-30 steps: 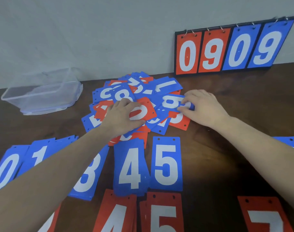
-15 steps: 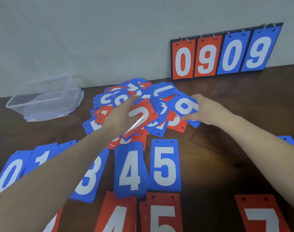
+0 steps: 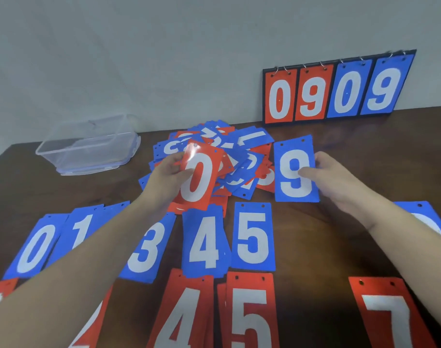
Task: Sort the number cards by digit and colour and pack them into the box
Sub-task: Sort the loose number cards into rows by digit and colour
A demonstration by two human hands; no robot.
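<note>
Head camera – looks forward and down, close over the table [image 3: 314, 247].

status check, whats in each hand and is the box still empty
Left hand holds red 0 card, right hand holds blue 9 card. Unsorted pile remains. Clear box holds no cards.

The scoreboard [image 3: 338, 89] reads 0909. The left hand [image 3: 168, 180] holds a red 0 card [image 3: 198, 178], and the right hand [image 3: 336, 183] holds a blue 9 card [image 3: 295, 169].
</note>
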